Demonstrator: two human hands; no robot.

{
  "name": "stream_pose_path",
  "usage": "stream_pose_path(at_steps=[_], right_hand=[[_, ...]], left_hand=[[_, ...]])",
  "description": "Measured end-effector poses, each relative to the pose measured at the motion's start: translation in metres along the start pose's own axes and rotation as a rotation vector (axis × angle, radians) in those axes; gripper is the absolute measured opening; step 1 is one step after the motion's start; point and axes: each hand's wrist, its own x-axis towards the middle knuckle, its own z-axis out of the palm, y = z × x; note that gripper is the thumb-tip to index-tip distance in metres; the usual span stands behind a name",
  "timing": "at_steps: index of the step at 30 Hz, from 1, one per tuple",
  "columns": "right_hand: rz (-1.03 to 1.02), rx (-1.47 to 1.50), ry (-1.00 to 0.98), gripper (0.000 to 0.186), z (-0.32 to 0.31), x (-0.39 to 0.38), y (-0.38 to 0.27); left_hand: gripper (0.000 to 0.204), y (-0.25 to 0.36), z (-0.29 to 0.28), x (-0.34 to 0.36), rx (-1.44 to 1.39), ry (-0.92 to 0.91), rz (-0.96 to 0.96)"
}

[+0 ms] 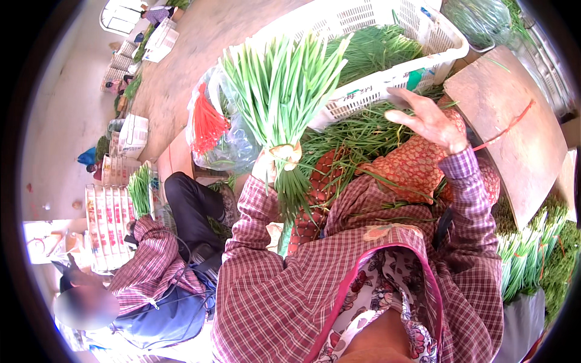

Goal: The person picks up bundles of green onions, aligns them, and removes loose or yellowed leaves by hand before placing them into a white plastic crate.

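Observation:
My left hand (pixel 264 163) grips a large bunch of long green leafy stalks (pixel 278 97) around a pale band near its lower part, with the bunch fanning upward. My right hand (pixel 426 118) is raised to the right with fingers spread and nothing in it. Under both hands, loose green stalks (pixel 357 133) lie over patterned cloth (pixel 399 166) on my lap. Just left of the bunch, a clear plastic bag (pixel 233 151) holds a tuft of red ties (pixel 209 127).
A white slotted crate (pixel 442 57) of greens is ahead. A board (pixel 508 139) with red string and upright tied bundles (pixel 526 254) are at right. A seated co-worker (pixel 142 260) is at left beside crates (pixel 109 224); others work farther back along the wall.

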Motion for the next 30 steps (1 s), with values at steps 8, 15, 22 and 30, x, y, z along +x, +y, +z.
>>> stream_pose_path(at_steps=[8,15,22,30], right_hand=[[-0.020,1.028,-0.019,0.081,0.023,0.025,-0.011],[-0.056,1.677,-0.102,0.065,-0.002,0.028,0.024],[0.034,2.017,-0.061,0.062,0.015,-0.024,0.067],[0.136,1.849,-0.074,0.052,0.018,-0.041,0.049]], left_hand=[[0.043,-0.003,0.071,0.029,0.240,0.010,-0.005],[0.031,-0.058,0.170,0.074,-0.213,-0.222,-0.162],[0.042,-0.107,0.188,0.064,-0.246,-0.430,-0.233],[0.071,-0.005,0.060,0.062,0.534,-0.555,-0.342]])
